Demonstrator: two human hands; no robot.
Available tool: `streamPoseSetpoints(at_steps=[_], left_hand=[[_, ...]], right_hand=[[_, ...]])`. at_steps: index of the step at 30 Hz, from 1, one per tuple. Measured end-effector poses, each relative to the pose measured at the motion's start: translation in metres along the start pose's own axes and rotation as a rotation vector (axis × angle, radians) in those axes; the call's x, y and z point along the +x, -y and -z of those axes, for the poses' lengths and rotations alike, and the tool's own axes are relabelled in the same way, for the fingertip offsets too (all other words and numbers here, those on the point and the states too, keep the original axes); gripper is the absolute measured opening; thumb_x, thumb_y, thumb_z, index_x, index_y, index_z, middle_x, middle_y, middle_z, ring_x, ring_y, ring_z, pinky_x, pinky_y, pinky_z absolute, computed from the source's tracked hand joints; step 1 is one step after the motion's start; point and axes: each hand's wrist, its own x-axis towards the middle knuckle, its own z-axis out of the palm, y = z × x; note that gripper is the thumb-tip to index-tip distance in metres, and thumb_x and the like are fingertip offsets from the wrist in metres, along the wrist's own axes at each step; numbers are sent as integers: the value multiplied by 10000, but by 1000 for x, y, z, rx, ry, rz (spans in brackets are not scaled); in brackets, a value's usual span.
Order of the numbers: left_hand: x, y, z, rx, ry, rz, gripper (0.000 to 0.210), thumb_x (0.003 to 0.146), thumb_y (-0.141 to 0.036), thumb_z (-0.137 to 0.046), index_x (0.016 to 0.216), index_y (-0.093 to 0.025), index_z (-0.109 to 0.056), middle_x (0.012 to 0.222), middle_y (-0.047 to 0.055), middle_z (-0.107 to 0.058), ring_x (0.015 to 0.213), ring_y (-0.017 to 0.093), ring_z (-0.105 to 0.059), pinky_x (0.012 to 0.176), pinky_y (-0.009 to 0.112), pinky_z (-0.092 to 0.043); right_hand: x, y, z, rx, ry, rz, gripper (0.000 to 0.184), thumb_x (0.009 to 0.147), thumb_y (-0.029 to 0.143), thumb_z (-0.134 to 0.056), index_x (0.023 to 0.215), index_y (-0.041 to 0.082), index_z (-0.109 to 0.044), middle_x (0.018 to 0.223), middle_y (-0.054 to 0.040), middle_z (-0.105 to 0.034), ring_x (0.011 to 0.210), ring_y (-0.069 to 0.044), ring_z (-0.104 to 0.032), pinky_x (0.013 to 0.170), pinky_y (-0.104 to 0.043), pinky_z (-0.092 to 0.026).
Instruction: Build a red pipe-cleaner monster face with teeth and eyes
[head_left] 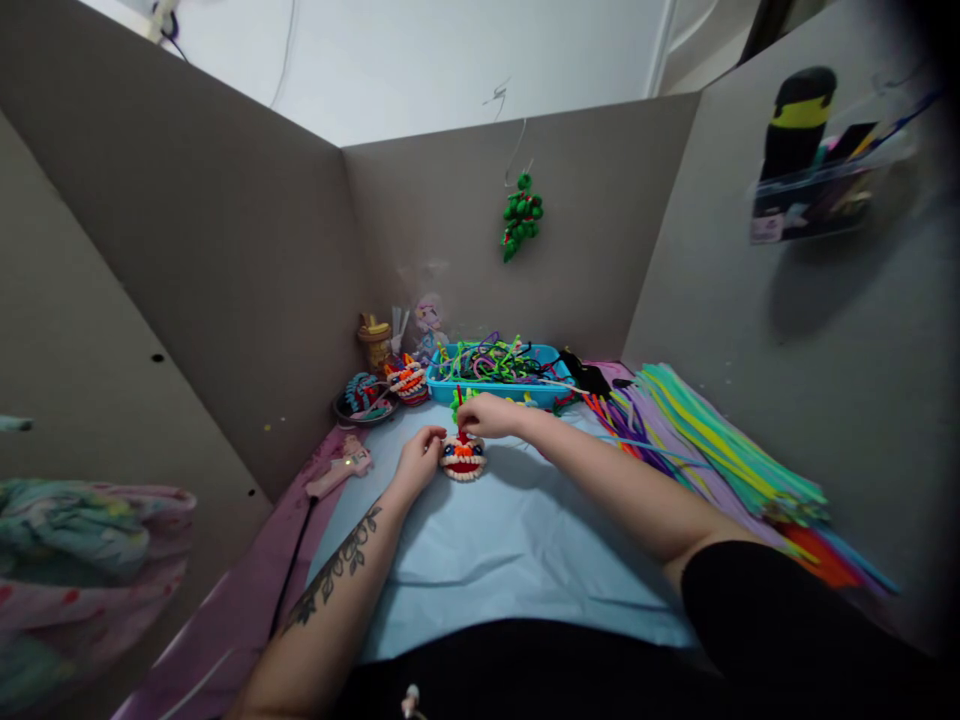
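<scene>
A small pipe-cleaner lion head (463,466) sits on the blue cloth. It has a cream fringe, blue eyes, an orange nose and a wide red mouth. My left hand (421,458) is curled against its left side, with the fingertips at its edge. Above the head, my right hand (489,415) pinches a red pipe cleaner (460,397) that stands upright from its top. The right fingers partly hide where that stem meets the head. Something bright green (466,400) shows just behind the right hand.
Behind the hands stands a blue tray (495,393) of tangled pipe cleaners. Bundles of pipe cleaners (720,440) lie right. To the left are a pink glue gun (343,468), a dark bowl (366,415) and an orange-and-white figure (407,380). Grey panels (247,220) enclose the table.
</scene>
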Motion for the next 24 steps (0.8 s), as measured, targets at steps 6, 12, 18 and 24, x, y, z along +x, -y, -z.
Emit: streamPoseSetpoints(at_steps=[6, 12, 18, 24], left_hand=[[-5, -11, 3, 103, -7, -173, 280, 759, -123, -447, 893, -177, -687, 1005, 67, -665, 973, 191, -587, 887, 349, -454], [-10, -20, 2, 247, 35, -305, 350, 707, -86, -470, 908, -231, -718, 1080, 48, -652, 1041, 223, -549, 945, 417, -416], [-9, -16, 0, 147, 16, -184, 422, 666, -59, -444, 1007, -192, -654, 1054, 51, -660, 1018, 200, -575, 920, 366, -451], [-7, -6, -4, 103, 81, -94, 448, 663, -45, -403, 1034, -160, -625, 1046, 64, -670, 983, 183, -606, 868, 316, -485]], right_hand=[[-10, -3, -6, 86, -66, -131, 197, 722, 102, -547, 792, 148, -725, 771, -36, -703, 675, -133, -584, 575, -198, -353], [-21, 10, -33, 182, -191, -280, 156, 733, 232, -590, 775, 156, -718, 751, -33, -692, 667, -136, -577, 556, -208, -343], [-14, 19, -41, 225, -270, -363, 160, 744, 264, -601, 830, 156, -682, 773, -37, -691, 681, -142, -591, 563, -208, -360], [-12, 26, -41, 98, -260, -421, 185, 761, 209, -545, 880, 187, -685, 856, -51, -708, 780, -178, -622, 646, -231, -396]])
